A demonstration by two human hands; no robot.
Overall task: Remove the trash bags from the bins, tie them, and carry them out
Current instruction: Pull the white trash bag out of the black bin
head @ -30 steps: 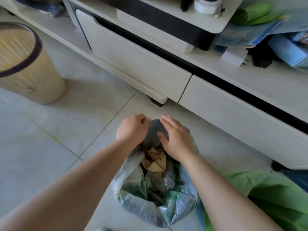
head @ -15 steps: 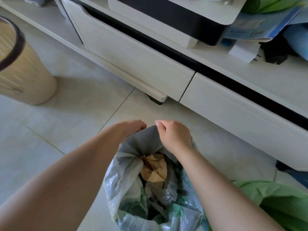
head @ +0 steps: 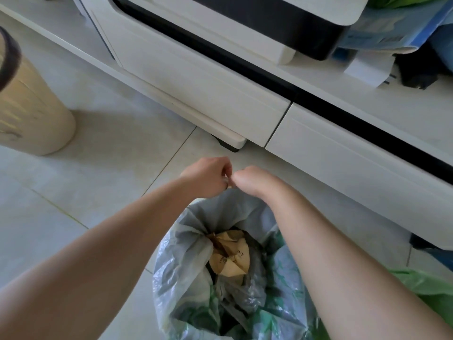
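Observation:
A grey translucent trash bag (head: 186,273) stands on the tiled floor between my forearms, its mouth still gaping. Inside lie crumpled brown paper (head: 230,256), grey plastic and green scraps. My left hand (head: 208,176) and my right hand (head: 255,180) meet knuckle to knuckle above the bag's far rim. Both are closed, pinching the far edge of the bag and pulling it up and away from me. A beige bin (head: 31,114) with a dark rim stands at the far left.
A low white cabinet (head: 208,94) with drawers runs across the top and right, close behind the hands. Blue packaging (head: 382,35) and dark items sit on its top. A green bag (head: 431,298) lies on the floor at the lower right. Pale floor tiles (head: 110,168) lie to the left.
Both hands have closed on the bag's far edge and come together, drawing it upward. The view has shifted so the beige bin sits farther left.

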